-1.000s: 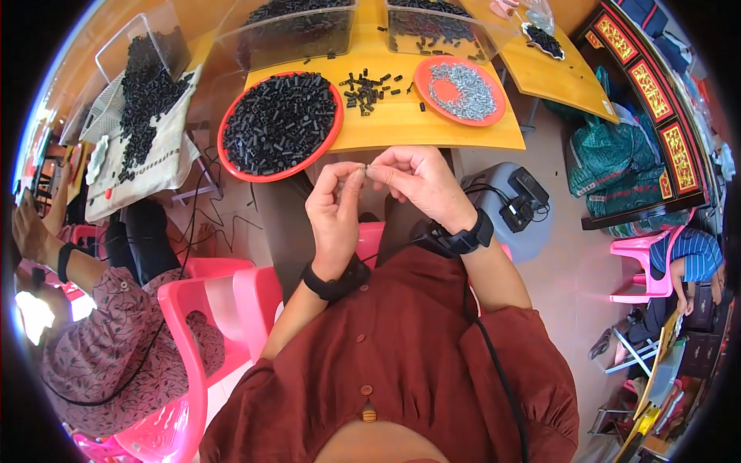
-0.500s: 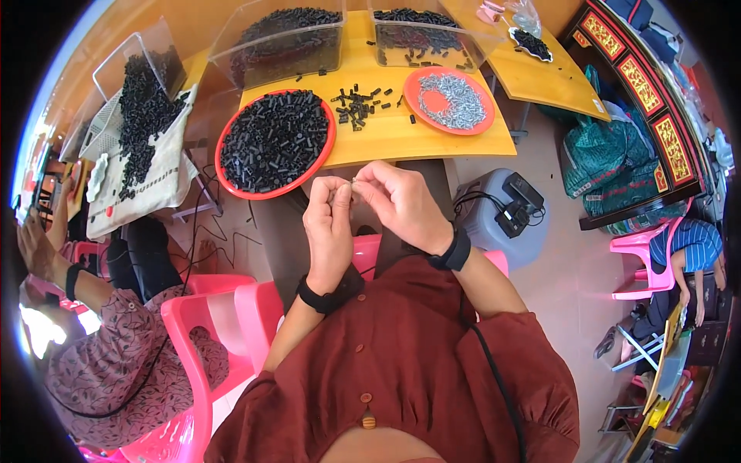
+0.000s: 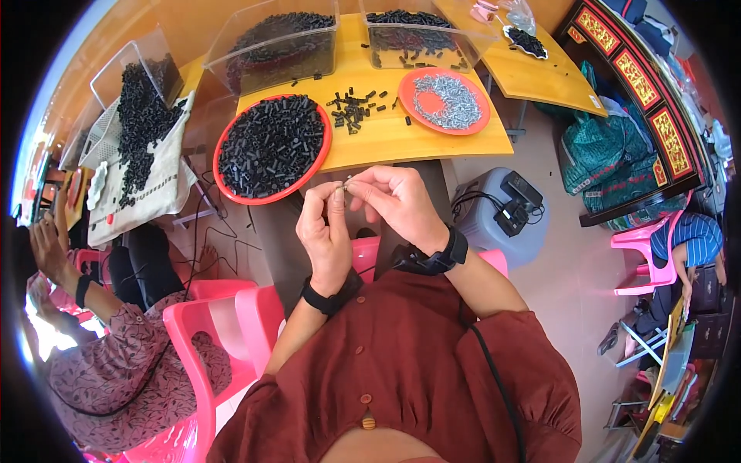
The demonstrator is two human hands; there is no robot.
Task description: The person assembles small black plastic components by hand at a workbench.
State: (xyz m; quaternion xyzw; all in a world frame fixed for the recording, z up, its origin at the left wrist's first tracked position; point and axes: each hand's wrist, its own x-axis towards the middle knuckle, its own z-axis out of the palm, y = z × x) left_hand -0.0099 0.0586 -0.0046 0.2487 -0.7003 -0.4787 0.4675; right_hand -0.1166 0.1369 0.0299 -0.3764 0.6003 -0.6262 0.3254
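In front of the table's near edge, my left hand [image 3: 325, 231] and my right hand [image 3: 397, 202] meet at the fingertips. Both are closed in a pinch around something tiny, too small to name. To the upper left of my hands, a red round tray [image 3: 218, 171] is heaped with short black plastic pieces [image 3: 270, 147]. Several more black pieces [image 3: 352, 108] lie loose on the yellow table [image 3: 370, 147]. Right of them, an orange-red plate [image 3: 411, 83] carries small silvery metal parts [image 3: 457, 104].
Two clear bins [image 3: 282, 58] of black pieces stand at the back. A cloth-covered side table [image 3: 158, 177] with more pieces is at left, near a seated person [image 3: 131, 363] and a pink chair [image 3: 201, 339]. A grey-blue container [image 3: 502, 231] with black adapters stands right.
My hands have shifted slightly left, their fingertips still together. My left fingers have opened a little around the pinch. The view has tilted slightly.
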